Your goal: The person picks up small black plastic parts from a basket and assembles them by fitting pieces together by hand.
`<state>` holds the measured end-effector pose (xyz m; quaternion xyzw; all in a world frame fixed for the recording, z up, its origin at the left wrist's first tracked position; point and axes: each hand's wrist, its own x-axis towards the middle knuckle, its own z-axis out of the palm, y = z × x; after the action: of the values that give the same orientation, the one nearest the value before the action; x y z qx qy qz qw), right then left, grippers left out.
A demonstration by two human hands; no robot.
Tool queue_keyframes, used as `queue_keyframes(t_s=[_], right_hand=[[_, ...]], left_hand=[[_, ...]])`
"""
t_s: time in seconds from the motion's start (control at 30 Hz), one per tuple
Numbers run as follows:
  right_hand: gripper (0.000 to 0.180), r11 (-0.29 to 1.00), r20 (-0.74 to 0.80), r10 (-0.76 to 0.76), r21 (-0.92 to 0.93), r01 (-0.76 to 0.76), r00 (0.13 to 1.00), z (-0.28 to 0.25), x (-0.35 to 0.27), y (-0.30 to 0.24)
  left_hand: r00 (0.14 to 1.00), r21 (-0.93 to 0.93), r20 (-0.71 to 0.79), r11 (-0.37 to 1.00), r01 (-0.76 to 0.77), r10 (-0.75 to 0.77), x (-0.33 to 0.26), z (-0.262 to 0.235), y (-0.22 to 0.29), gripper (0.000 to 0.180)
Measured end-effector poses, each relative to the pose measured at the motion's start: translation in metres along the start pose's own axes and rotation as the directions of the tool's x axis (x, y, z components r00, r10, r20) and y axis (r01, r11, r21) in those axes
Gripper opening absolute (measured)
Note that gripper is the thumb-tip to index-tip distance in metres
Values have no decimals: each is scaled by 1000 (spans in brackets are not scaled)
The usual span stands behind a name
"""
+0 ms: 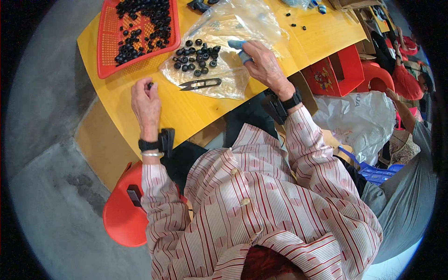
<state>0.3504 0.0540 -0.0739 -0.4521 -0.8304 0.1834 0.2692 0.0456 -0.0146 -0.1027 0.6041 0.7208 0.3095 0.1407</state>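
A yellow wooden table [186, 109] is filling the upper half of the view, its edges bending with the lens. On its far left corner an orange-red plastic mesh tray [109, 49] is lying, heaped toward the back with small black rubber rings [142, 25]. Just to the right of the tray a crumpled clear plastic bag [233, 28] is spreading flat across the tabletop, and a loose cluster of black rings [196, 57] is sitting on it — well apart from the heap in the tray. On the near edge of the bag a pair of black thread snips [200, 84] is lying flat, between the two hands.

The left hand [145, 105] is resting on the bare table in front of the tray, its fingers curling in and pinching one small black ring [150, 86] at the fingertips. The right hand [263, 63] is lying on the bag beside the cluster, loosely curled, its first fingers wearing blue finger cots [239, 48]; whether it is gripping anything I cannot tell. Both wrists are carrying black strapped bands.

Off the table's right edge a red cardboard box [338, 72] is standing open, with a white plastic bag [359, 119] just below it.
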Motion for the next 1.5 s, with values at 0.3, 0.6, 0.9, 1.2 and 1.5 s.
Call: queue_keyframes(t_s=[0.3,0.6,0.9,1.2,1.5], right_hand=[[38,995,0,-94,-45,94,996,15,54,23],[47,981,148,-165,-74,177,975,15,56,33],[34,985,25,-27,-172,31,999,-3,32,34],[34,962,-46,-115,-256,99,992,20,61,24],[32,862,94,-43,-500,84,995,26,76,22]], left_hand=[[993,-198,16,974,114,-113,-51,16,24,16],[994,-199,-59,977,76,-90,-53,20,24,15],[995,-192,-72,980,54,-68,-53,20,20,16],[993,-209,-89,977,54,-74,-53,21,21,15],[994,-173,-95,984,39,-56,-53,20,22,14]])
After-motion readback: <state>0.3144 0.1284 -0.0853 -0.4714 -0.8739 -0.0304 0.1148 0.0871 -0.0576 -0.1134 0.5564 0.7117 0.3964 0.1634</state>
